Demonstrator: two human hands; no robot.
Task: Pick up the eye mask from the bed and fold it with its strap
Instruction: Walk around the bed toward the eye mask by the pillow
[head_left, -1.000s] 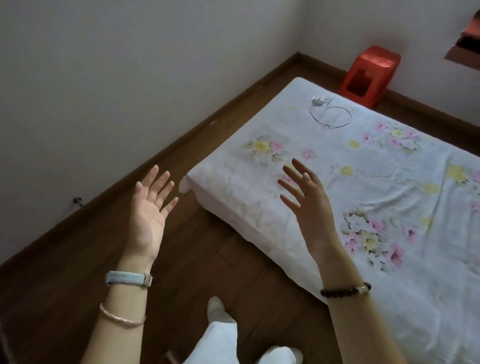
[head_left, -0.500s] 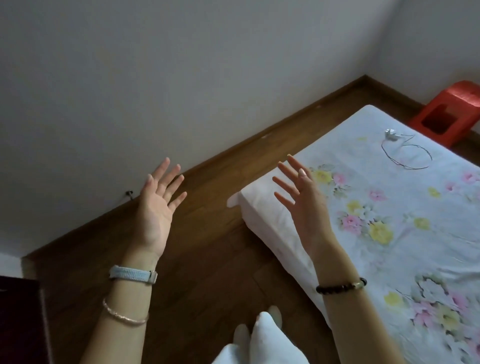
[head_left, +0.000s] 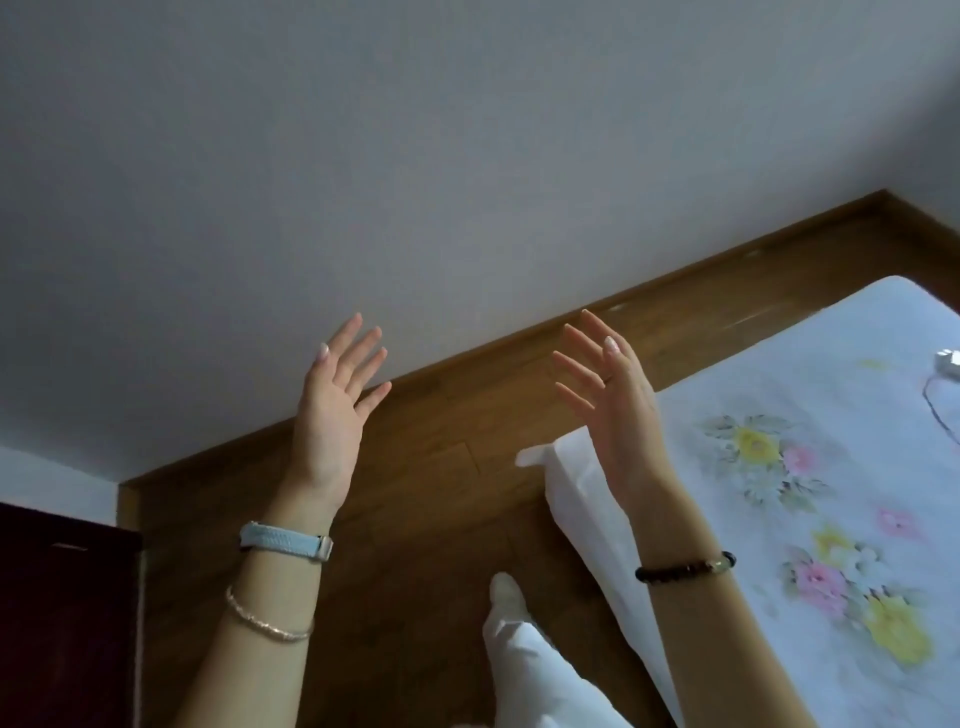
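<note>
Two empty hands raised beside the white floral-sheeted bed (head_left: 810, 519).

The left hand (head_left: 332, 415) and right hand (head_left: 618, 410) hold their fingers spread, gripping nothing, above the brown wooden floor (head_left: 436, 499); the eye mask's whereabouts cannot be told.

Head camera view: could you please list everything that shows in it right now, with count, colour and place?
bed: one, white sheet with pink and yellow flowers, right side
cord: one, thin and dark, with a small pale piece at its end, on the bed at the right edge, partly cut off
floor: one, brown wood, centre
baseboard: one, brown, along the foot of the wall
wall: one, grey-white, upper half
cabinet: one, dark reddish, lower left
eye mask: none in view
watch band: one, light blue, left wrist
bangle: one, pale gold, left forearm
bead bracelet: one, dark, right wrist
trouser leg: one, white, bottom centre
left hand: one, open, empty, raised
right hand: one, open, empty, raised
</note>
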